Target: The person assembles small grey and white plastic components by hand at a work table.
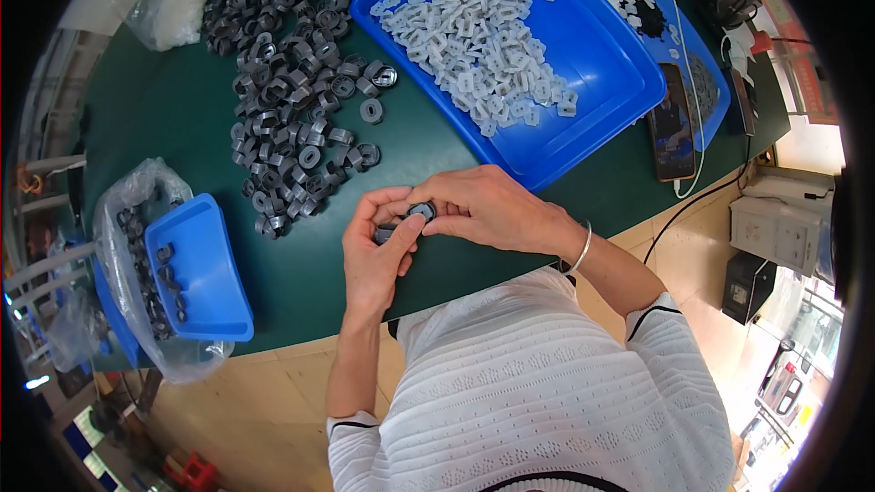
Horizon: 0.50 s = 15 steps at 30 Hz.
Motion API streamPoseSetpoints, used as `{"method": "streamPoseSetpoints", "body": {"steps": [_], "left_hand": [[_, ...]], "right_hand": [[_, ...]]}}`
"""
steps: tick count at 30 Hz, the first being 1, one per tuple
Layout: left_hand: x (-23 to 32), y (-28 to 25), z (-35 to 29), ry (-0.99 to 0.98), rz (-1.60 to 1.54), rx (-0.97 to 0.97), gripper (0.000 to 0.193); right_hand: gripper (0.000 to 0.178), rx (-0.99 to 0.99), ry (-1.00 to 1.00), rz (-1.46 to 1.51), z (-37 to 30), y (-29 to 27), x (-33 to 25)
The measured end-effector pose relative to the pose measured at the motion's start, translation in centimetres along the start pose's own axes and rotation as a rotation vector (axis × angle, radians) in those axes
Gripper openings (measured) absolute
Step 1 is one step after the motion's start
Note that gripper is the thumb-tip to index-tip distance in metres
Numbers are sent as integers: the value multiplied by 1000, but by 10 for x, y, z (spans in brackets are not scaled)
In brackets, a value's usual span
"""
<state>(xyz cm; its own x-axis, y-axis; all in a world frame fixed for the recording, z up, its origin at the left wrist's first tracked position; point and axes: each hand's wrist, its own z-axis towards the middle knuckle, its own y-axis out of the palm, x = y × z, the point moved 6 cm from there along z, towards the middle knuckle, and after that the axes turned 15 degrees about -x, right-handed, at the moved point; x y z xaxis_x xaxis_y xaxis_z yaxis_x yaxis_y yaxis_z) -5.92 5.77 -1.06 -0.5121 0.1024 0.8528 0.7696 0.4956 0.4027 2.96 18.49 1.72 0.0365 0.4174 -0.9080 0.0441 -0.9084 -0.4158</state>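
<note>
Close to the table's near edge, my two hands meet around a small dark grey round plastic part (421, 211). My left hand (375, 241) is closed on it, thumb on top; a second dark grey part (384, 233) shows between its curled fingers. Fingertips of my right hand (488, 205) pinch the round part from the other side. Whether they also hold a smaller piece is hidden. Beyond my hands lies a heap of dark grey ring-shaped parts (292, 118). A large blue tray (583, 55) of small translucent white plastic pieces (474, 46) stands past my right hand.
At left, a small blue tray (214, 264) holds several dark parts beside a clear plastic bag (196, 360). Another clear bag (173, 9) lies at far left. To the right are a phone (672, 128) with a white cable and a second blue tray (670, 41).
</note>
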Motion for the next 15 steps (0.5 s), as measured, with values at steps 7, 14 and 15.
{"method": "streamPoseSetpoints", "body": {"steps": [7, 14, 15], "left_hand": [[18, 12, 10, -149, 452, -249, 26], [17, 11, 9, -99, 649, -333, 25], [21, 12, 8, -100, 649, -334, 25]], "right_hand": [[25, -89, 62, 88, -6, 8, 3], [25, -81, 62, 159, -5, 10, 7], [26, -132, 60, 189, -5, 12, 8]]}}
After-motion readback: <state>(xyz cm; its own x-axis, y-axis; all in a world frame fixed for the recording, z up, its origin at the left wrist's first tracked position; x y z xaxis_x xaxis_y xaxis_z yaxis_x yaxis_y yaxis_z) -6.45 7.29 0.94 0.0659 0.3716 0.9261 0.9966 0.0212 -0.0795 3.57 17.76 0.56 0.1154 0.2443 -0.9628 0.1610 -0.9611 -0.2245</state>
